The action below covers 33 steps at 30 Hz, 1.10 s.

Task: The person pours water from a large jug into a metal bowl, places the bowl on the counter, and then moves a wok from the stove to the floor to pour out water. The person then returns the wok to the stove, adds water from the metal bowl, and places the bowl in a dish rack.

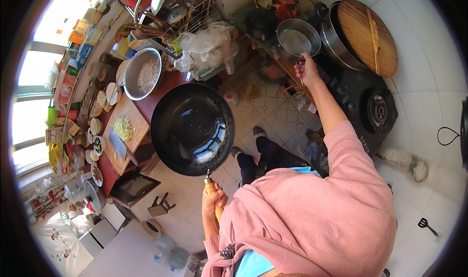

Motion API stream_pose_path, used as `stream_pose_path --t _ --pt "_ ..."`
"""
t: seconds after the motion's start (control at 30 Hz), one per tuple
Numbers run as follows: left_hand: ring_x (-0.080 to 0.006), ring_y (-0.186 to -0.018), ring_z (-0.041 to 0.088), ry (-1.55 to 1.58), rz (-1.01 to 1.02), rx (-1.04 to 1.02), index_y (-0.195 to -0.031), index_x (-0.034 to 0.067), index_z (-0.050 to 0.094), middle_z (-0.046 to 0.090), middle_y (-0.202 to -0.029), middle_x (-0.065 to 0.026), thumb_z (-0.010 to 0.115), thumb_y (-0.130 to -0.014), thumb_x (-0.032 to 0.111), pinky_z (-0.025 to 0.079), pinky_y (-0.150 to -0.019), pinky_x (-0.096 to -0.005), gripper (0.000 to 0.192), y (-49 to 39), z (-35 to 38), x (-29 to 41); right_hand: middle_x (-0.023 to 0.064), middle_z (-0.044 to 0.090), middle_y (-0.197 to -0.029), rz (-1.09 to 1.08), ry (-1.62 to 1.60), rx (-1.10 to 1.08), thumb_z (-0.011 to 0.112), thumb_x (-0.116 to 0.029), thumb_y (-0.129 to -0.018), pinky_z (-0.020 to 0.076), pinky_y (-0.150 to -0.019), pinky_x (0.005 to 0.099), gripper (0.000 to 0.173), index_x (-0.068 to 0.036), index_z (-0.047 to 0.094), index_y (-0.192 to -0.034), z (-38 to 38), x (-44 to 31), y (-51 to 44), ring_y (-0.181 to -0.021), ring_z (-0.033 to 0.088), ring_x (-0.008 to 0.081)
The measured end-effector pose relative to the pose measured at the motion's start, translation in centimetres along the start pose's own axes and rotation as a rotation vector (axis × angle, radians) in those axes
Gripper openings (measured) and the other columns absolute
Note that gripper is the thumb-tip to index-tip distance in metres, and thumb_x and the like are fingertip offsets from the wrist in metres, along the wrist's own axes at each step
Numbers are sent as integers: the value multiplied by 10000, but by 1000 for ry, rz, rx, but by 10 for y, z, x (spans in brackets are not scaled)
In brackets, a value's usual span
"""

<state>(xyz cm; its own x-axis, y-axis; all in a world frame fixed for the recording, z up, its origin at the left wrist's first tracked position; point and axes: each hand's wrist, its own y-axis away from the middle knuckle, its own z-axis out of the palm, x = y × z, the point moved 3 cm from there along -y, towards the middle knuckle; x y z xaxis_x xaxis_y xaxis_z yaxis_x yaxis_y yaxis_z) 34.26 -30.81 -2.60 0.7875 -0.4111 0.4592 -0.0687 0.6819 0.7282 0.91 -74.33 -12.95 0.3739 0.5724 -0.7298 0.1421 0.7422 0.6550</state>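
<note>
My left hand point(215, 198) grips the wooden handle of a black wok point(192, 129), held out over the floor left of my body. The inside of the wok looks glossy, with window light mirrored in it. At the upper right, my right hand point(307, 69) is closed around the thin metal handle of a steel pot point(298, 38). That pot stands by the stove's edge, beside a large steel pot point(338, 45) with a round wooden lid point(360, 35). Whether the small pot rests on a burner cannot be told.
A burner point(378, 109) shows on the black gas stove. Left, a red counter holds a cutting board point(135, 118) with chopped vegetable point(123, 128) and a cleaver point(117, 144), plus a steel bowl point(142, 74) of noodle-like strands. A small stool point(161, 205) stands on the floor.
</note>
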Motion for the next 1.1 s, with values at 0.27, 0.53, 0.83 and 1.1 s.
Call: stream_pose_path --t 0.27,0.53,0.83,1.1 --pt "-114 -360 371 43 -13 -12 -871 60 464 437 -569 -28 659 -683 1 338 -377 -249 277 3 -1 0 144 618 -854 130 166 -167 649 -679 -737 534 -590 369 726 -40 455 -1022 -9 -8 17 -712 638 241" --pt "-124 -354 387 40 -23 -9 -854 57 457 437 -559 -36 650 -669 -17 341 -377 -257 277 4 -10 5 179 600 -1029 132 175 -154 662 -705 -708 543 -660 381 888 -11 398 -1195 -17 -2 49 -866 644 280" --pt "-128 -350 386 38 -22 -23 -853 58 453 425 -551 -34 647 -671 -17 343 -379 -264 277 4 -17 9 224 513 -1211 114 127 -103 651 -738 -682 509 -807 501 1072 35 299 -1336 -35 6 59 -1034 588 338" --pt "-126 -393 421 5 3 -24 -853 56 439 443 -560 -34 643 -700 -5 366 -412 -270 262 12 -29 5 61 627 -790 129 455 -2 562 -563 -865 505 -659 347 513 -65 581 -988 -70 63 160 -740 613 182"
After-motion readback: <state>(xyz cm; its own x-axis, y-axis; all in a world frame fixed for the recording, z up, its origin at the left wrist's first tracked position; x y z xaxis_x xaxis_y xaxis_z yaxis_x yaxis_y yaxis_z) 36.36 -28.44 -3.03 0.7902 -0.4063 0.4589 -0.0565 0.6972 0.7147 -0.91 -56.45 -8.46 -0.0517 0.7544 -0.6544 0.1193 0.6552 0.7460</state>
